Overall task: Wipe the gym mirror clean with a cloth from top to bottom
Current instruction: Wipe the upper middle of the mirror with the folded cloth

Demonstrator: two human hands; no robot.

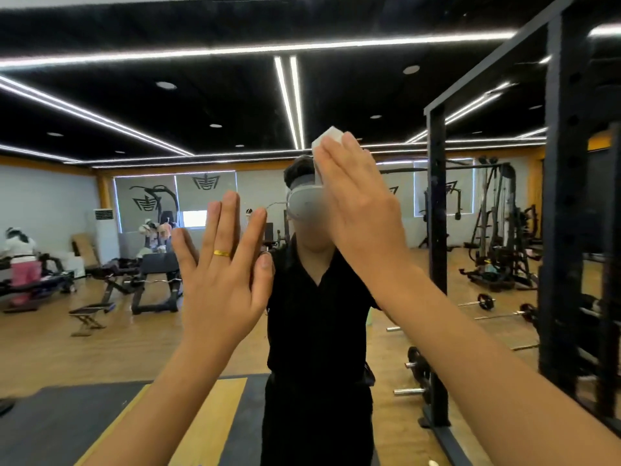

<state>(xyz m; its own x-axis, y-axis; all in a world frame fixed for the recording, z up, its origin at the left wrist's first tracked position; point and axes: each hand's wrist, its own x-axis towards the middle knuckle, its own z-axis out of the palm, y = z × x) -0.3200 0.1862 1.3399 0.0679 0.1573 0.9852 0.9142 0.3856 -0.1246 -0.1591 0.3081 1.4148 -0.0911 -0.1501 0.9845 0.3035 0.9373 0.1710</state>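
The gym mirror (134, 95) fills almost the whole head view and reflects the gym and a person in black. My right hand (356, 203) lies flat against the glass, pressing a folded white cloth (327, 137) whose top edge shows above my fingertips. To its left and lower, my left hand (221, 270), with a gold ring, rests flat on the mirror with fingers spread and nothing in it. Most of the cloth is hidden behind my right palm.
A black power rack (568, 196) stands close on the right, with a barbell and weight plates (416, 368) low beside it. The reflection shows benches (148, 280), cable machines (497, 230) and another person (20, 260) at the far left.
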